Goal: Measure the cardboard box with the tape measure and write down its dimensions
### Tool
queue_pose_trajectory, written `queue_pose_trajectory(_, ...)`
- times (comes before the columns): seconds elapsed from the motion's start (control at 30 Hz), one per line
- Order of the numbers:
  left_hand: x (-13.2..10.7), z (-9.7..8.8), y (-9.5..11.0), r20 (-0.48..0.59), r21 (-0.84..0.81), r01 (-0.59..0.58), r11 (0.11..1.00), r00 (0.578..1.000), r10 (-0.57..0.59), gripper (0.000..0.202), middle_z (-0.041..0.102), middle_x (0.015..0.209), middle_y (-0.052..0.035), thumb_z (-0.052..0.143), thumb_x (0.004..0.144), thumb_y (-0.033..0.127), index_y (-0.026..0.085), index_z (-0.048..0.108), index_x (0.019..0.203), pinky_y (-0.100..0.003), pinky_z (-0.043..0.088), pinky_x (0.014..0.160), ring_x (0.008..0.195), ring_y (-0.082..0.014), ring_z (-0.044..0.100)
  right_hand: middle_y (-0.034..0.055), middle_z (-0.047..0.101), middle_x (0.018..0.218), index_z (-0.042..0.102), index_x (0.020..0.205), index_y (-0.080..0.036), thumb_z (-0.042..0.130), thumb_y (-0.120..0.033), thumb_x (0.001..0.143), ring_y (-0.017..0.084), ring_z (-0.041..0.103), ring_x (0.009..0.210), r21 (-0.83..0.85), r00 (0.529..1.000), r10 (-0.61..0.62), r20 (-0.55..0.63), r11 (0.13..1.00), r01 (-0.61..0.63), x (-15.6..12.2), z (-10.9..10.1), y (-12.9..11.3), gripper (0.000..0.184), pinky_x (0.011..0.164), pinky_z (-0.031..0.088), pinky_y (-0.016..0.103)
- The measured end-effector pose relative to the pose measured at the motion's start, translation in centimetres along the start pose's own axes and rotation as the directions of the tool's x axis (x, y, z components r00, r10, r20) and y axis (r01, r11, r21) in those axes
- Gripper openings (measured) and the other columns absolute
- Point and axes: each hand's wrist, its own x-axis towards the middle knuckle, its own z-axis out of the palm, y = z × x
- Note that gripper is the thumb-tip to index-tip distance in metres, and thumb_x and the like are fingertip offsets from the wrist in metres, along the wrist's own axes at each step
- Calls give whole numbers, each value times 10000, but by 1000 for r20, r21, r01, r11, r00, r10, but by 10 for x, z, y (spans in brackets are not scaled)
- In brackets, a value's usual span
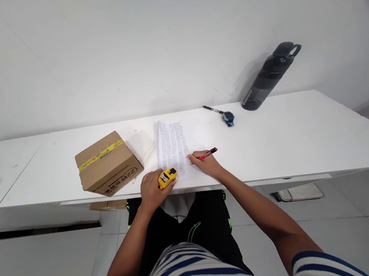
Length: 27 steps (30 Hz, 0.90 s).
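My left hand (152, 189) is closed round a yellow tape measure (165, 179) at the front edge of the desk, over the lower left of a written sheet. That paper (172, 146) lies flat and is covered with dense lines of small handwriting. At its lower right, my right hand (206, 164) grips a red pen (207, 154) with a black end, tilted up to the right. The pen's tip is hard to make out by my fingers near the paper's right edge.
A taped cardboard box (108, 161) sits left of the paper on the white desk (287, 144). Toward the back lie a black pen (212, 109) and a dark watch-like item (228, 118). A tall dark bottle (267, 79) stands at the back right, near the wall.
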Motion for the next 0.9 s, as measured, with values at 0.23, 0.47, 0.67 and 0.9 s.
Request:
queue_pose_trajectory(0.23,0,0,0,-4,-11,-2,1000,1000,2,457,736,1076,-109,661,780,529,181,672,1076,-453,488,959,990,-294,687,-44,333,536,299,548,-229,496,-478,879,126,345,533,4,1000,2,-16,1000,-2,-2,1,-2,458,538,272,290)
queue_pose_trajectory(0.47,0,-1,0,34,-37,36,999,999,-35,467,729,1102,-111,665,771,534,195,672,1091,-461,468,979,1014,-304,676,-46,298,534,278,546,-232,492,-498,871,123,317,529,-6,998,27,-58,1000,-27,-2,1,-4,471,532,260,291)
queue_pose_trajectory(0.67,0,-1,1,41,-41,54,998,998,-52,471,729,1093,-119,670,766,531,188,675,1088,-459,461,985,1015,-307,673,-51,282,531,286,544,-233,499,-507,870,123,319,522,17,998,41,-46,999,-40,-3,1,-2,476,528,271,286)
queue_pose_trajectory(0.9,-2,-1,0,29,-39,72,997,997,-70,489,728,1062,-115,634,788,557,189,657,1110,-466,467,952,1008,-305,667,56,606,853,621,843,-202,455,-458,907,211,582,802,-190,934,-73,-349,982,5,1,2,-2,312,751,461,345)
